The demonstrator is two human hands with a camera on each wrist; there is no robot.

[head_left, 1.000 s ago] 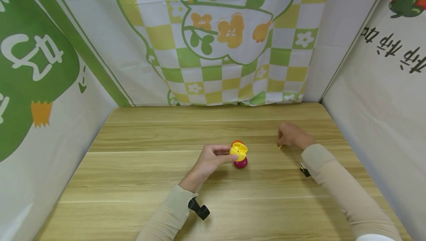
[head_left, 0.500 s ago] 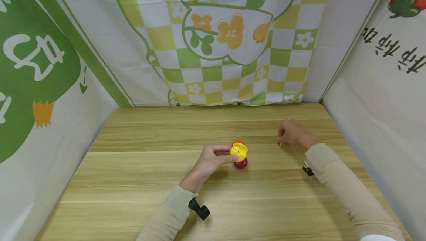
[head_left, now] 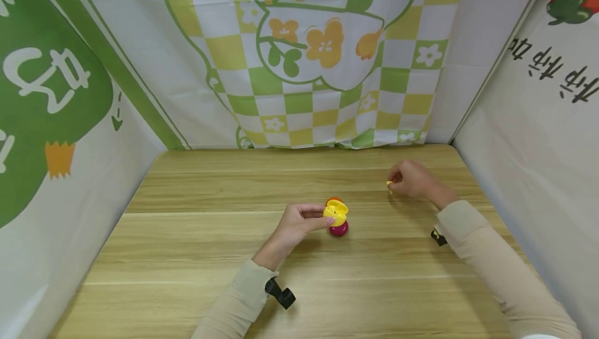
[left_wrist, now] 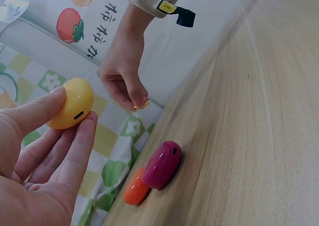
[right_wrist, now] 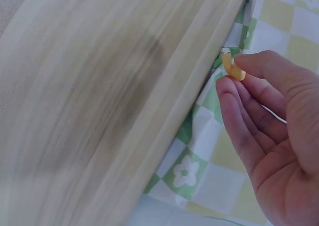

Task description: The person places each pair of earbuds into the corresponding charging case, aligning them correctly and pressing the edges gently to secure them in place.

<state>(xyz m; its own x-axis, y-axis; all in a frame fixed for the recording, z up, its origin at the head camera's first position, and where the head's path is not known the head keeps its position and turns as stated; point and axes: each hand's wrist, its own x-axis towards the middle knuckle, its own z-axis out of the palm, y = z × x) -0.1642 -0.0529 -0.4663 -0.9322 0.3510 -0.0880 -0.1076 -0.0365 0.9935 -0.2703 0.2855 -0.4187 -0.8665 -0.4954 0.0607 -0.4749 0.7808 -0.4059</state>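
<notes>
My left hand point(head_left: 292, 230) pinches a yellow earbud case point(head_left: 334, 218) between thumb and fingers, its lid raised. In the left wrist view the case point(left_wrist: 75, 104) shows its rounded underside and a dark charging port, held above the table. Off to the right, my right hand point(head_left: 412, 180) pinches a small yellow earbud point(head_left: 389, 185) above the table. Close up in the right wrist view, the earbud point(right_wrist: 233, 66) sits between thumb and fingertips, its pale-tipped stem pointing up. Whether the case has an earbud inside is too small to tell.
On the wooden table point(head_left: 224, 183), a magenta case point(left_wrist: 163, 165) and an orange case point(left_wrist: 135, 187) lie side by side, partly behind the yellow one in the head view. A checked cloth point(head_left: 299, 105) hangs at the back edge; printed cloth walls stand on both sides.
My right hand has lifted and shifted slightly toward the table's far side, and the earbud it pinches has turned more into view. My left hand and the yellow case stay in place.
</notes>
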